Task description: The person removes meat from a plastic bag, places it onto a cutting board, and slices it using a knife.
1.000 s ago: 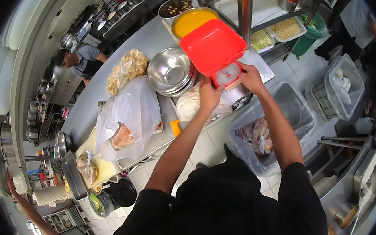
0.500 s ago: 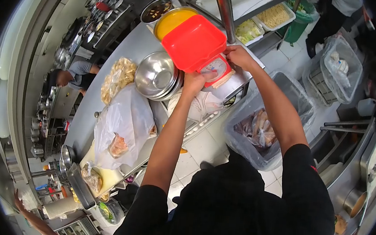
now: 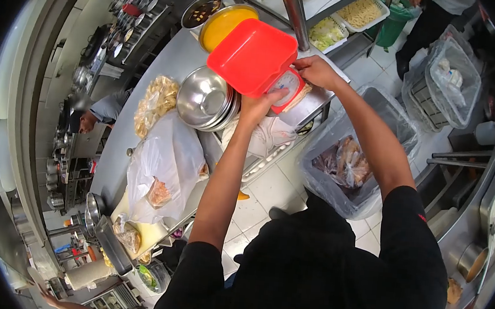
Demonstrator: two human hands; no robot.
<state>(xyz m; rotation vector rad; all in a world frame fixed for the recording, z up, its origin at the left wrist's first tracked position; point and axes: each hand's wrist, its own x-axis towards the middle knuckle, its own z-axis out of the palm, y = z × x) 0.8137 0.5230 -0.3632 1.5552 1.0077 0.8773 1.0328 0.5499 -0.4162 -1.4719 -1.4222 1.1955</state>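
A red kitchen scale (image 3: 289, 83) with a round dial and a wide red tray (image 3: 250, 55) on top stands at the far end of the steel counter. My left hand (image 3: 262, 106) grips its near side, the thumb lying over the lower dial. At the opposite side, my right hand (image 3: 316, 72) has its fingers curled against the scale's body; the fingertips are partly hidden. Nothing lies in the tray. Nested steel bowls (image 3: 205, 99) sit left of my left hand, with a crumpled white cloth (image 3: 264, 137) below it.
Behind the tray stand a pot of yellow liquid (image 3: 226, 26) and a pot of dark liquid (image 3: 202, 12). A white plastic bag (image 3: 162, 159) lies on the counter (image 3: 113, 172). A plastic-lined bin (image 3: 321, 187) stands right of the counter. Other people are at far left and upper right.
The scale and its tray have shifted slightly and tilted a little, with both hands still on them. The person at far left has bent lower. The view has moved slightly.
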